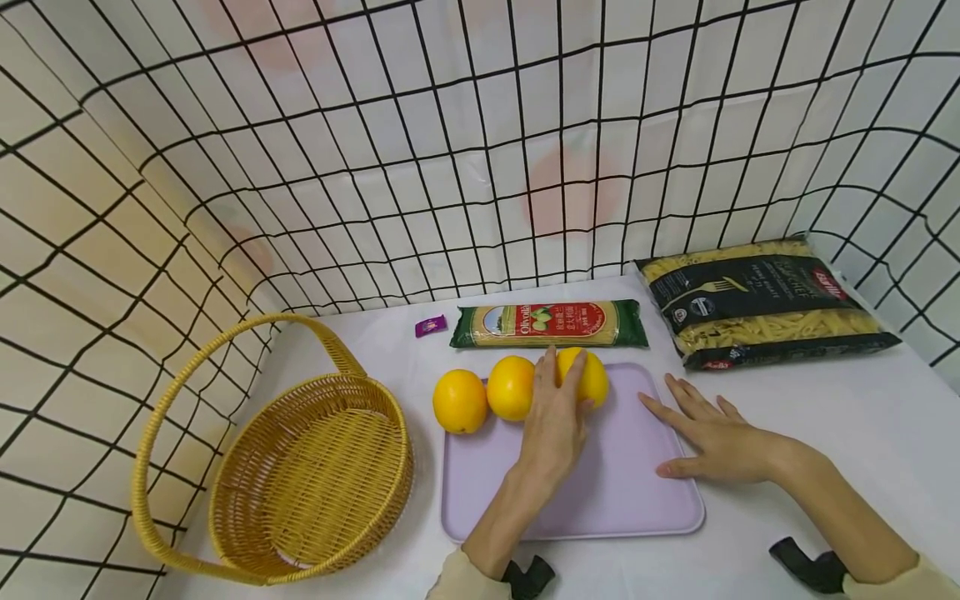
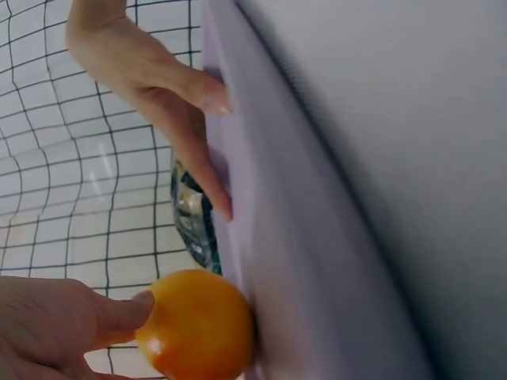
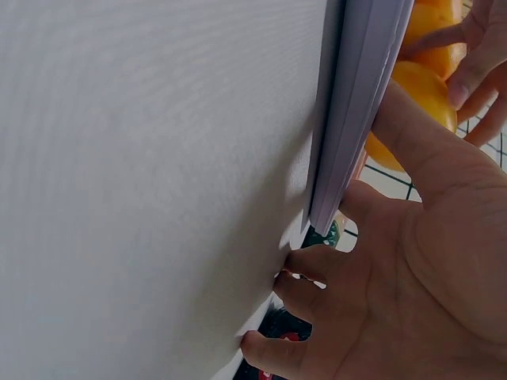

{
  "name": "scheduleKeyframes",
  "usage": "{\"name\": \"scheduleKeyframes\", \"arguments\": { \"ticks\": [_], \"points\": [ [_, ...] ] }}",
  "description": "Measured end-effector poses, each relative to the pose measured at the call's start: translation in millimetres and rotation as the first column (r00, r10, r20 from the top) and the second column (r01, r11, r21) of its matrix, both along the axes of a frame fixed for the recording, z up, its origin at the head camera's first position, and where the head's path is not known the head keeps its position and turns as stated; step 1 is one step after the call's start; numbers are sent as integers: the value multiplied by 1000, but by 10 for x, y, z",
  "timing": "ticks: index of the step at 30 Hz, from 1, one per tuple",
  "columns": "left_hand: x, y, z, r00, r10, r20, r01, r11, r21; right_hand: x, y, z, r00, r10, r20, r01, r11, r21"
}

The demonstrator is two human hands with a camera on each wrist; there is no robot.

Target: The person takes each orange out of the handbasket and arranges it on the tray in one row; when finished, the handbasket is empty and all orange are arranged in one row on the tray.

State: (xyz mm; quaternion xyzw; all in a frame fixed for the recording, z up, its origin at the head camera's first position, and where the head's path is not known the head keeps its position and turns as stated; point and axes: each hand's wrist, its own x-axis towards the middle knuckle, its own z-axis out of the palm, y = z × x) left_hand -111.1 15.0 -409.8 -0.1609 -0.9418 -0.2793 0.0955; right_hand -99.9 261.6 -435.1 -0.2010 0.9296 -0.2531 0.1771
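Observation:
Three oranges sit in a row along the far side of a lilac tray [image 1: 615,500]: a left orange [image 1: 460,402], a middle orange [image 1: 511,388] and a right orange [image 1: 595,379]. My left hand [image 1: 553,421] reaches over the tray and holds the right orange, fingers over its left and top, thumb at its near side. In the left wrist view, the thumb presses against the orange [image 2: 198,324]. My right hand [image 1: 712,437] lies with fingers spread at the tray's right edge. The right wrist view shows its thumb and index finger by the tray rim [image 3: 360,119].
A wicker basket [image 1: 397,492] with a tall handle stands left of the tray. Behind the tray lie a spaghetti pack [image 1: 551,323] and a small purple packet [image 1: 431,326]. A large pasta bag [image 1: 757,300] lies at the back right. Black wire mesh [image 1: 487,150] encloses the back and sides.

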Motion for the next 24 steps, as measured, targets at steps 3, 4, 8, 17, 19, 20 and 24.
{"name": "scheduleKeyframes", "arguments": {
  "ticks": [3, 4, 8, 17, 19, 20, 24],
  "points": [
    [12, -16, 57, 1000, 5, 3, -5, 1000, -4, -14, 5, 1, 1000, 3, 0, -3, 1000, 6],
    [11, -22, 75, 1000, 6, -4, -6, 1000, -6, -20, 8, 3, 1000, 5, -1, -5, 1000, 9],
    [5, -59, 144, 1000, -11, -25, 10, 1000, -4, -39, 38, -2, 1000, 7, -10, -7, 1000, 18],
    [-39, -289, 331, 997, -77, 23, 74, 988, 136, -63, 118, -74, 999, 7, -39, -7, 1000, -2],
    [-46, -372, 375, 996, -82, 33, 75, 984, 162, -64, 112, -32, 1000, 3, -28, -2, 1000, 21],
    [-51, -419, 393, 996, -78, 34, 71, 983, 172, -63, 108, -13, 1000, 2, -23, -1, 1000, 27],
    [-80, -632, 430, 997, -61, 47, 50, 976, 211, -61, 103, 33, 1000, 4, -20, -3, 999, 46]
  ]
}}
